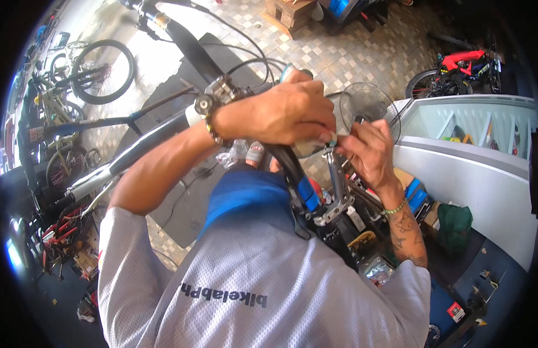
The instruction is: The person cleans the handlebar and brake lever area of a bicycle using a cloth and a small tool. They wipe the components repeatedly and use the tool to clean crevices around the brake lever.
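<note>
My left hand [303,113] is closed, its thumb and fingers pinched together beside a small teal bit [333,141] too small to name. Opposite it, my right hand [367,152] is closed in a pinch at the same spot; what its fingertips hold is hidden. Just below both hands stands a silver metal arm [337,180], joined to a clamp by a black post with blue tape [306,193]. Under my left forearm runs a bicycle, with its black handlebar [190,46], silver stem [222,88] and grey-white frame tube [144,142].
Behind my hands is a round wire-guarded fan [367,104]. A white glass-fronted case [454,168] stands at the right, with tools and boxes beside it. Several bicycles are at the left, near a large wheel [103,71]; a red bicycle [461,60] is at far right.
</note>
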{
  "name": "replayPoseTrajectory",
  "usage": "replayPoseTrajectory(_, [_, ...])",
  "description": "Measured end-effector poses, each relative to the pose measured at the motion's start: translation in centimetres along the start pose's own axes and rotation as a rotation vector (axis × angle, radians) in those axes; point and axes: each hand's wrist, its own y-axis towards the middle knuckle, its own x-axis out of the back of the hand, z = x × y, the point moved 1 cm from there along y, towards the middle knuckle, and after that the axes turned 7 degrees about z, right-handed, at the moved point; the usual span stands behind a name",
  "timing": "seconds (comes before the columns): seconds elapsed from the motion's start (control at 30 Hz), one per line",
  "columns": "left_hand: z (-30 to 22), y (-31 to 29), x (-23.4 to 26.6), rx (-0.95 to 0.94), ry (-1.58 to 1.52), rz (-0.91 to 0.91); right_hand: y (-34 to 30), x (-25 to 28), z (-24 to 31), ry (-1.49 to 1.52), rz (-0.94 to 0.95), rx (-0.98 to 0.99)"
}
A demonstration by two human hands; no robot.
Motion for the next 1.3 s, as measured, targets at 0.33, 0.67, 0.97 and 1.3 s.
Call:
replayPoseTrajectory(0.33, [-0.3,0.9,2.1,-0.001,-0.029,0.000,-1.2,-12.6,5.3,1.298,-0.504,-0.633])
replayPoseTrajectory(0.67, [0.8,3.9,4.2,0.268,-0.385,0.500,-5.4,-11.4,3.0,0.773,-0.614,-0.395])
replayPoseTrajectory(0.97, [3.0,6.6,4.0,0.310,-0.618,0.871,-3.0,-3.5,1.6,0.191,-0.208,-0.153])
replayPoseTrajectory(1.3, [2.2,4.6,3.9,0.301,-0.605,0.718,-2.0,-4.6,0.5,0.567,-0.167,-0.138])
